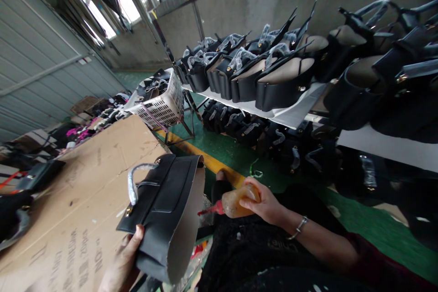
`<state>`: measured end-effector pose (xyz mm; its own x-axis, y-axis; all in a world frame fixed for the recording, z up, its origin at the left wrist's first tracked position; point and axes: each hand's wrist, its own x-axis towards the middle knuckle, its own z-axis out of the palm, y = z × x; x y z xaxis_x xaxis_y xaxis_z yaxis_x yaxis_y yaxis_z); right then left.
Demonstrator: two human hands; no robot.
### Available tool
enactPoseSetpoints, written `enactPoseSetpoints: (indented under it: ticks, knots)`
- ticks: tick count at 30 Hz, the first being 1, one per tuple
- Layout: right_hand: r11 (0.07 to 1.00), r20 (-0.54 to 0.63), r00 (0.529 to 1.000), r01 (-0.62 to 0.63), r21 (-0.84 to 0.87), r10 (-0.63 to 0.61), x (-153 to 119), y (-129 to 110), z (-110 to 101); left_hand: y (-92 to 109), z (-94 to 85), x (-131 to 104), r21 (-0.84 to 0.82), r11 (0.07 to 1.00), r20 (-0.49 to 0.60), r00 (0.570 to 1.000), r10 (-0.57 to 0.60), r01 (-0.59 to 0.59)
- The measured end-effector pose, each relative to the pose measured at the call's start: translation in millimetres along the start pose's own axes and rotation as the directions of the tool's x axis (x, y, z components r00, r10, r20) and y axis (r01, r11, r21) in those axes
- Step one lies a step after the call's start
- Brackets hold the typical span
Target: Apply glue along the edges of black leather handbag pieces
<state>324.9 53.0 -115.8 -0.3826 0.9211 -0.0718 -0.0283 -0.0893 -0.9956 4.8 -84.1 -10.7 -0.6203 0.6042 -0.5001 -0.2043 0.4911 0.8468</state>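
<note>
My left hand (126,255) grips a black handbag (171,191) by its near lower side, with the thumb on the outer face. The bag lies tilted at the edge of the cardboard-topped table, and its plastic-wrapped handle (132,185) arches to the left. Its beige inside and rough cut rim face right. In my right hand (262,203) is a squeeze bottle (236,201) of amber liquid, fingers wrapped round it. The bottle's red nozzle points left at the bag's open side, a short gap away from it.
Printed cardboard (82,182) covers the table on the left, where more black bags (41,175) lie. A white plastic basket (164,105) stands beyond it. Along the right, a rack (287,114) carries rows of black bags on two levels. Green floor with a yellow stripe (205,157) runs between.
</note>
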Motion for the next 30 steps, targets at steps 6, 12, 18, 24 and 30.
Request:
enactPoseSetpoints:
  ticks: [6, 12, 18, 24, 30]
  knots:
    - [0.993, 0.101, 0.995, -0.014, 0.114, 0.003, -18.8, -7.2, 8.5, 5.2, 0.4, 1.3, -0.013, 1.000, 0.034, 0.999, -0.008, 0.009]
    - [0.990, 0.210, 0.977, -0.007, 0.142, -0.024, -33.3, -12.4, 13.5, 10.8, 3.8, -1.8, -0.036, 0.998, 0.102, 0.993, -0.056, 0.060]
    - [0.992, 0.105, 0.987, 0.123, -0.031, -0.119, -28.1, -11.8, 6.2, 9.2, 9.5, -9.1, -0.061, 0.998, 0.095, 0.995, -0.005, 0.011]
    - [0.950, -0.126, 0.966, 0.190, -0.247, -0.226, -1.6, -3.2, -3.3, 9.2, 5.4, -2.7, -0.036, 0.998, 0.182, 0.982, -0.049, 0.057]
    - [0.962, -0.197, 0.965, 0.124, -0.245, -0.174, 7.8, 5.0, -4.8, 7.2, 5.9, -1.6, -0.038, 0.999, 0.178, 0.984, -0.015, 0.022]
